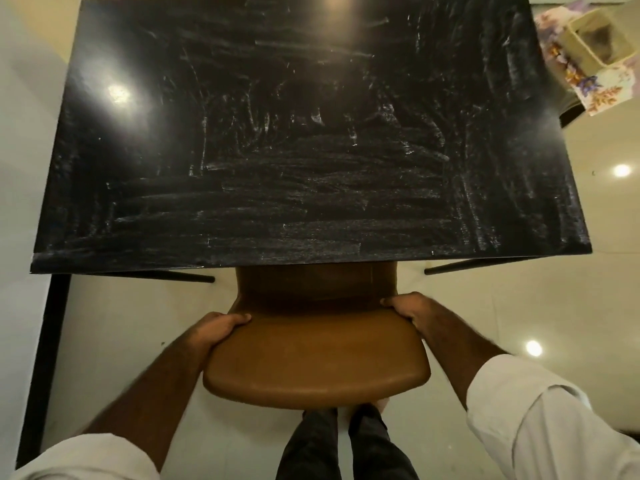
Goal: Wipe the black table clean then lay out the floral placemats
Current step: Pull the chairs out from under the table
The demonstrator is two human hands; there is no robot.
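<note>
The black table (304, 140) fills the upper view, its top streaked all over with pale wipe marks. A brown padded chair (315, 358) stands at the near edge, its front part tucked under the tabletop. My left hand (218, 329) grips the left side of the chair back. My right hand (407, 308) grips the right side. The floral placemats (585, 84) lie off the table at the far right, on another surface, with a beige box (595, 43) on top of them.
Glossy pale floor lies around the table and reflects ceiling lights. Black table legs (45, 358) run down the left side and angle out under the near edge. My legs (339, 445) stand right behind the chair.
</note>
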